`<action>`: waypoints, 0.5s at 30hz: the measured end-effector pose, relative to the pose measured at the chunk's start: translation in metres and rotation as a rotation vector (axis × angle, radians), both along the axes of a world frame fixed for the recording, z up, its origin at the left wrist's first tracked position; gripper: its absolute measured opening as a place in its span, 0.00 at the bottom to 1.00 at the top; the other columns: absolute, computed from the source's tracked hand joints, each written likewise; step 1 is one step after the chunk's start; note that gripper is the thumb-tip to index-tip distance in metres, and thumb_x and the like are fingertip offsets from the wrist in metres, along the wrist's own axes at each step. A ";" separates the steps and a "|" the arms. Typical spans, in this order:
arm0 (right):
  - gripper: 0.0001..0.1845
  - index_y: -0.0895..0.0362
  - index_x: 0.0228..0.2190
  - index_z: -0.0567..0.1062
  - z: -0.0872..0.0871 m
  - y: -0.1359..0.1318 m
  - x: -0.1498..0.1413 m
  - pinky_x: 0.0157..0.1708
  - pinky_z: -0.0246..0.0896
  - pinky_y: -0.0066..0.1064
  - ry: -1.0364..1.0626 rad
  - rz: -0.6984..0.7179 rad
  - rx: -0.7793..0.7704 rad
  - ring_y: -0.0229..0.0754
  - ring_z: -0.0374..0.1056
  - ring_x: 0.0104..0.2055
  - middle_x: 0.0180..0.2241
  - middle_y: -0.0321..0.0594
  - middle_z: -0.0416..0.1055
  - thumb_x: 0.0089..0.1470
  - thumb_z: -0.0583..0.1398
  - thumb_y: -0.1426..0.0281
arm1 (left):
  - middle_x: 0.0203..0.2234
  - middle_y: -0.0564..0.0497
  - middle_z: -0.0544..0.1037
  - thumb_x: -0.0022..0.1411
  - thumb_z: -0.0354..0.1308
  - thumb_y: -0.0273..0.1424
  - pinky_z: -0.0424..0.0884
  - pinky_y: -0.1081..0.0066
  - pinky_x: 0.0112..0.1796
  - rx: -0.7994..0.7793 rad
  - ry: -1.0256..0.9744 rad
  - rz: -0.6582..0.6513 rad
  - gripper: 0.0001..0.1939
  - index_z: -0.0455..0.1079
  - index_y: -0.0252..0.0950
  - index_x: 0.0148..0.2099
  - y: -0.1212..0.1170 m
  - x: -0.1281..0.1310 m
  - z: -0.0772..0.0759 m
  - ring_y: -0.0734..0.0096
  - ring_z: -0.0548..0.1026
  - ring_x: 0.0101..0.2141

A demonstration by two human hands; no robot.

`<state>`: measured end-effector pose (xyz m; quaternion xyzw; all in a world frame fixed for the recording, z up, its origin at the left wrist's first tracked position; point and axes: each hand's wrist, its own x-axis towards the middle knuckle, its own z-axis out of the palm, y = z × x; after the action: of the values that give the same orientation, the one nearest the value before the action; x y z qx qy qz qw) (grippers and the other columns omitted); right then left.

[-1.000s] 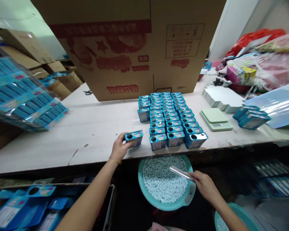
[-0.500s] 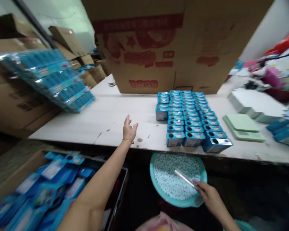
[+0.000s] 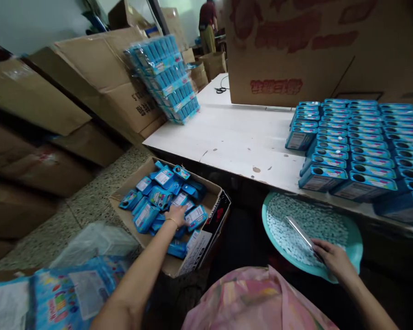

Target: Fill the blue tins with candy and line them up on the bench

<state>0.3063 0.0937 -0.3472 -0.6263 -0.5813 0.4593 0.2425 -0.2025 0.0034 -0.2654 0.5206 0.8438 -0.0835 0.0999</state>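
Observation:
My left hand [image 3: 177, 215] rests on a heap of small blue packets [image 3: 146, 217] in an open cardboard box [image 3: 206, 183] at the lower left. Its fingers are spread, partly lost among the packets, and I see nothing gripped. In my right hand [image 3: 333, 256] is a narrow silver scoop [image 3: 299, 231], slanted over a turquoise basin [image 3: 356, 247]. Small pale pellets [image 3: 282, 220] fill much of that basin. On the table above it, blue packets [image 3: 330, 160] with dark round openings on top stand upright in rows.
A white table [image 3: 227, 133] runs across, its front edge above the basin. Large cartons stand at the left and on the table's back side. A wrapped stack of blue packets [image 3: 172, 82] leans at the table's left end. Black scissors [image 3: 220, 90] lie farther back. A person [image 3: 207, 27] stands far off.
My left hand has gone from above the table down into the cardboard box. The view has swung left. My right hand still holds the scoop over the basin.

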 end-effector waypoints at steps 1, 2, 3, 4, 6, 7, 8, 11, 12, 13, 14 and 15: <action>0.21 0.58 0.27 0.76 0.000 -0.001 -0.001 0.23 0.61 0.29 -0.008 0.017 0.013 0.41 0.66 0.22 0.22 0.39 0.73 0.31 0.56 0.58 | 0.41 0.40 0.71 0.37 0.62 0.38 0.53 0.48 0.44 -0.029 0.019 -0.016 0.31 0.63 0.39 0.47 0.003 0.006 -0.005 0.45 0.60 0.49; 0.21 0.58 0.27 0.76 0.001 -0.003 -0.001 0.23 0.61 0.29 -0.018 0.035 0.022 0.41 0.66 0.23 0.22 0.39 0.73 0.32 0.56 0.58 | 0.41 0.39 0.72 0.39 0.61 0.37 0.50 0.46 0.46 -0.055 0.030 -0.043 0.30 0.62 0.38 0.47 0.008 0.011 -0.009 0.45 0.59 0.50; 0.21 0.58 0.26 0.76 0.001 -0.004 -0.001 0.24 0.61 0.30 -0.028 0.046 0.032 0.42 0.67 0.24 0.23 0.39 0.73 0.32 0.56 0.58 | 0.40 0.39 0.72 0.41 0.60 0.37 0.47 0.47 0.47 -0.080 0.032 -0.076 0.30 0.61 0.38 0.49 0.014 0.016 -0.013 0.47 0.59 0.50; 0.20 0.58 0.26 0.76 0.002 -0.005 0.000 0.26 0.62 0.30 -0.037 0.053 0.042 0.42 0.67 0.25 0.24 0.39 0.74 0.32 0.56 0.58 | 0.41 0.39 0.71 0.41 0.60 0.36 0.47 0.48 0.47 -0.107 0.028 -0.108 0.32 0.59 0.37 0.50 0.021 0.021 -0.016 0.48 0.60 0.50; 0.20 0.57 0.25 0.76 0.003 -0.006 0.002 0.29 0.62 0.31 -0.060 0.057 0.060 0.44 0.68 0.27 0.25 0.40 0.74 0.31 0.55 0.58 | 0.41 0.38 0.71 0.36 0.63 0.33 0.50 0.50 0.47 -0.166 0.010 -0.143 0.39 0.56 0.37 0.53 0.036 0.027 -0.021 0.49 0.64 0.47; 0.20 0.57 0.25 0.76 0.004 -0.006 0.003 0.29 0.62 0.31 -0.075 0.057 0.068 0.44 0.68 0.28 0.25 0.40 0.74 0.32 0.55 0.58 | 0.42 0.38 0.70 0.32 0.65 0.32 0.52 0.51 0.46 -0.190 0.000 -0.145 0.42 0.56 0.37 0.53 0.043 0.028 -0.023 0.49 0.65 0.45; 0.20 0.57 0.25 0.76 0.004 -0.006 0.006 0.30 0.62 0.32 -0.089 0.059 0.075 0.45 0.68 0.28 0.25 0.40 0.74 0.32 0.54 0.58 | 0.42 0.38 0.70 0.30 0.65 0.31 0.54 0.52 0.44 -0.209 -0.009 -0.142 0.42 0.57 0.36 0.52 0.048 0.028 -0.024 0.49 0.66 0.44; 0.21 0.58 0.27 0.76 0.003 -0.004 0.015 0.31 0.62 0.33 -0.125 0.080 0.084 0.46 0.68 0.29 0.26 0.41 0.74 0.34 0.53 0.58 | 0.43 0.41 0.70 0.32 0.64 0.34 0.60 0.60 0.42 -0.241 -0.053 -0.147 0.33 0.64 0.37 0.45 0.051 0.019 -0.022 0.54 0.68 0.43; 0.21 0.58 0.28 0.76 0.001 -0.003 0.019 0.32 0.62 0.33 -0.136 0.089 0.091 0.46 0.68 0.30 0.27 0.41 0.74 0.35 0.53 0.59 | 0.42 0.44 0.70 0.35 0.63 0.35 0.61 0.64 0.41 -0.244 -0.074 -0.159 0.27 0.66 0.37 0.43 0.049 0.015 -0.020 0.58 0.69 0.42; 0.21 0.58 0.28 0.76 0.000 -0.002 0.022 0.34 0.61 0.33 -0.150 0.098 0.102 0.46 0.68 0.32 0.29 0.41 0.74 0.35 0.53 0.59 | 0.42 0.46 0.71 0.38 0.61 0.36 0.62 0.68 0.41 -0.244 -0.096 -0.176 0.24 0.67 0.38 0.41 0.045 0.012 -0.019 0.62 0.69 0.42; 0.20 0.57 0.29 0.76 -0.002 -0.001 0.026 0.36 0.61 0.33 -0.171 0.110 0.116 0.46 0.68 0.34 0.30 0.41 0.74 0.37 0.53 0.60 | 0.42 0.49 0.71 0.39 0.60 0.36 0.62 0.70 0.41 -0.244 -0.115 -0.196 0.23 0.66 0.39 0.42 0.041 0.010 -0.017 0.65 0.69 0.42; 0.19 0.57 0.30 0.76 -0.003 0.000 0.028 0.38 0.60 0.33 -0.204 0.123 0.131 0.46 0.68 0.36 0.32 0.41 0.74 0.38 0.52 0.61 | 0.42 0.51 0.71 0.40 0.60 0.36 0.62 0.71 0.42 -0.242 -0.127 -0.216 0.25 0.64 0.41 0.45 0.036 0.010 -0.016 0.67 0.69 0.42</action>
<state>0.3343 0.0933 -0.3497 -0.6158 -0.6691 0.3680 0.1939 -0.1927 0.0392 -0.2815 0.5967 0.7587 -0.1616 0.2052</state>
